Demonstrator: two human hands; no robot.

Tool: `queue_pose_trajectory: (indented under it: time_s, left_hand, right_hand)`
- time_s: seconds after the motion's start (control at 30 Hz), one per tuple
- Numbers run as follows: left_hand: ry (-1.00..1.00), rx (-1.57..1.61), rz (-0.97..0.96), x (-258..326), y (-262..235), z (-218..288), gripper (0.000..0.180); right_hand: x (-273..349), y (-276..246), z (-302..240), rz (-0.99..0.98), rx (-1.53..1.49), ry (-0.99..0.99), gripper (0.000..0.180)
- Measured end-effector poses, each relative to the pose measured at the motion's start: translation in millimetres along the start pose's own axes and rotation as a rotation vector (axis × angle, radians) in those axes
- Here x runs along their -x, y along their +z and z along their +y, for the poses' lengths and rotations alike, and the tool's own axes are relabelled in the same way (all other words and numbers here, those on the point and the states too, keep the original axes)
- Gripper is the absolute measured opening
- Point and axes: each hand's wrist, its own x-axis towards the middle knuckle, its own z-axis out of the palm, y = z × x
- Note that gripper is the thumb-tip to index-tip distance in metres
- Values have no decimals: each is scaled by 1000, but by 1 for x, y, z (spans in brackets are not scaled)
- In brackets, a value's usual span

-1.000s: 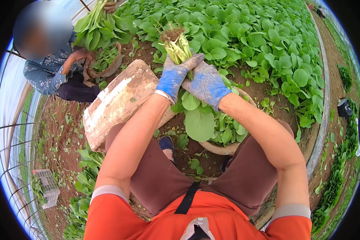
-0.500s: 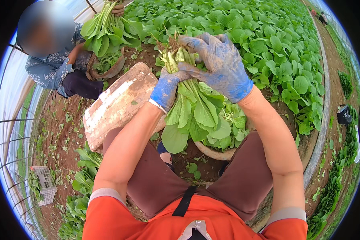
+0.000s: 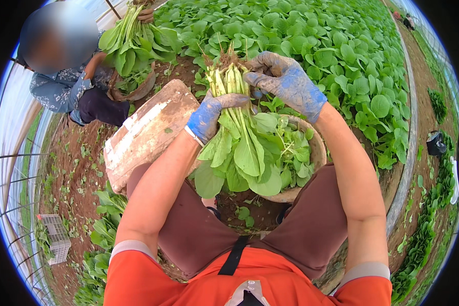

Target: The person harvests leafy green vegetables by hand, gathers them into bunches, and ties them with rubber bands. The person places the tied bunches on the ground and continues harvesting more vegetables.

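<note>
A bunch of leafy greens (image 3: 247, 153) hangs upside down in front of me, with its pale stems and muddy roots upward and its broad leaves downward. My left hand (image 3: 214, 115), in a muddy blue glove, is closed round the stems. Beside the root end is my right hand (image 3: 288, 84), gloved the same way. Its thumb and forefinger are bent together at the edge of the bunch; whatever is between the fingertips is too small to make out. Below, a round basin (image 3: 319, 150) of loose greens stands between my knees, partly hidden by the hanging leaves.
A worn, pale board-like slab (image 3: 150, 130) lies left of the basin. At the far left a person (image 3: 61, 89) holds another bunch over a basket (image 3: 137, 92). Growing greens (image 3: 341, 66) fill the bed ahead. A grey crate (image 3: 56, 237) stands at the left.
My right hand has moved right and slightly down, off the top of the bunch to its side. The bunch and my left hand have shifted a little, and more of the basin shows.
</note>
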Motion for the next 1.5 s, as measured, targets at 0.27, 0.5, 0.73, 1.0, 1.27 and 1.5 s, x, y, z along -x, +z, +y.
queue_pose_trajectory:
  time_s: [0.27, 0.5, 0.73, 1.0, 1.27, 1.5]
  left_hand:
    - [31, 101, -196, -5, 1, 8, 58]
    - [133, 104, -25, -1, 3, 17, 61]
    - [156, -32, 329, -10, 2, 5, 31]
    - [153, 105, 386, -11, 0, 7, 26]
    - [192, 46, 336, -13, 5, 0, 27]
    - [127, -101, 250, -14, -1, -6, 48]
  right_hand:
    - [-9, -17, 6, 208, 83, 58, 51]
    - [15, 34, 9, -252, -125, 191, 63]
    - [9, 38, 24, -1, 695, 135, 74]
    - [5, 27, 29, -149, 299, 186, 85]
    - [18, 46, 3, -89, 799, 194, 95]
    - [18, 48, 43, -116, 225, 177, 76]
